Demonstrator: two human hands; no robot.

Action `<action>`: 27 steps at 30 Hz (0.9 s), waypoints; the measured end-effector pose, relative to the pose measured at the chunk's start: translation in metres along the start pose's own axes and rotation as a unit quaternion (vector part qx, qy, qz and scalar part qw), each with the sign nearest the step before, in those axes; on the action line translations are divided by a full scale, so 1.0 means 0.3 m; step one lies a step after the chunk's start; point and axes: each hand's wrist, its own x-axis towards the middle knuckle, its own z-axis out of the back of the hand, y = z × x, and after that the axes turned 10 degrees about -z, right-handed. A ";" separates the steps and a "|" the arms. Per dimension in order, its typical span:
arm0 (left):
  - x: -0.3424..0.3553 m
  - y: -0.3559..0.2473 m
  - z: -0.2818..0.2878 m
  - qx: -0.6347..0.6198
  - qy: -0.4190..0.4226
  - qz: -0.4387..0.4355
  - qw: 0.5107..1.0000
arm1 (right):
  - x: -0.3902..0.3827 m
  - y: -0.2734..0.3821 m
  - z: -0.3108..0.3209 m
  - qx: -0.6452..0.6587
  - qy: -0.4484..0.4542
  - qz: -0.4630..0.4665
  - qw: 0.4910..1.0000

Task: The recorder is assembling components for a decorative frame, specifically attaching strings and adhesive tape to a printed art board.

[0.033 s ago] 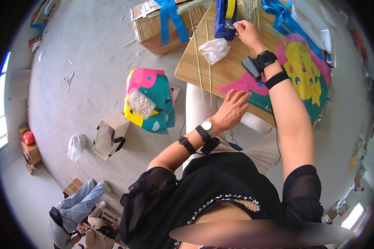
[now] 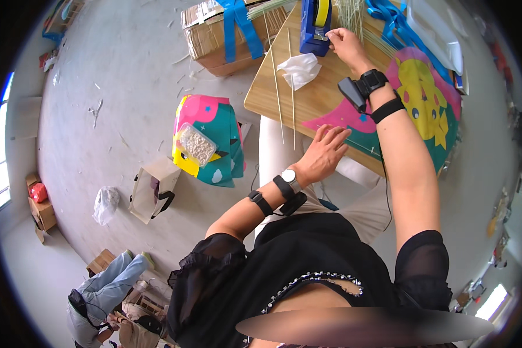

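Observation:
At a blue tape dispenser (image 2: 310, 40) with a yellow roll, my right hand (image 2: 345, 49) has its fingers closed, pinching the tape end by the cutter. My left hand (image 2: 325, 153) lies open, fingers spread, over the near edge of a pink, teal and yellow printed cartoon sheet (image 2: 417, 116) on the wooden board (image 2: 261, 87). Thin pale sticks (image 2: 280, 116) and a crumpled white tissue (image 2: 298, 71) lie left of the dispenser. Blue ribbons (image 2: 383, 20) and a bundle of sticks (image 2: 351, 14) are at the far right of the board.
A cardboard box (image 2: 209, 46) with blue ribbon is beyond the board. On the floor lie folded printed sheets (image 2: 226, 145) under a container of white bits (image 2: 197, 145), a cream bag (image 2: 151, 185) and a plastic bag (image 2: 104, 206). Another person (image 2: 98, 296) is at lower left.

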 end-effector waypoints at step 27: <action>-0.066 0.016 0.010 -0.014 -0.033 0.016 0.999 | 0.006 0.145 0.057 0.001 0.164 -0.148 0.975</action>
